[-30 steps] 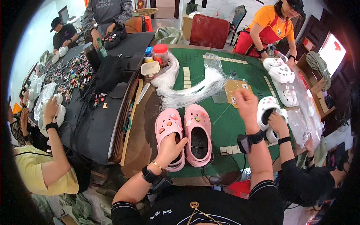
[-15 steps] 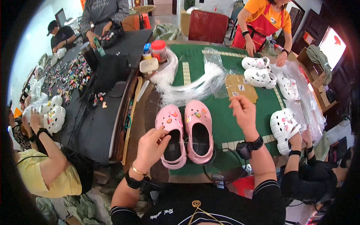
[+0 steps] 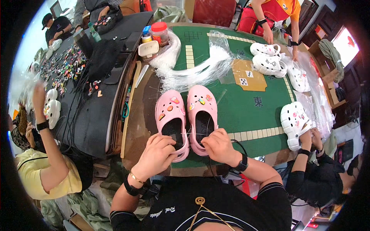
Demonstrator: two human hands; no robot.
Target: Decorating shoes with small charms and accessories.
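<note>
A pair of pink clogs stands side by side in front of me, toes pointing away, small colourful charms on their uppers. My left hand (image 3: pixel 156 153) is closed on the heel part of the left clog (image 3: pixel 165 101), its fingertips inside the opening. At the outer heel side of the right clog (image 3: pixel 197 93), my right hand (image 3: pixel 221 146) is closed in the same way. A thin clear plastic tie (image 3: pixel 188 133) runs between the two clogs at their inner sides. Beyond the toes lies a large bundle of thin clear plastic ties (image 3: pixel 192 79).
A red-lidded jar (image 3: pixel 159 34) and a lidded tub (image 3: pixel 148 50) stand at the far left of the green table (image 3: pixel 243 113). White clogs (image 3: pixel 269 64) lie at the right, where co-workers handle them. A black table (image 3: pixel 96 127) with loose charms adjoins on the left.
My right hand has come down from the air onto the right clog. My left hand has moved to the left clog's heel. Both clogs have shifted slightly away from me.
</note>
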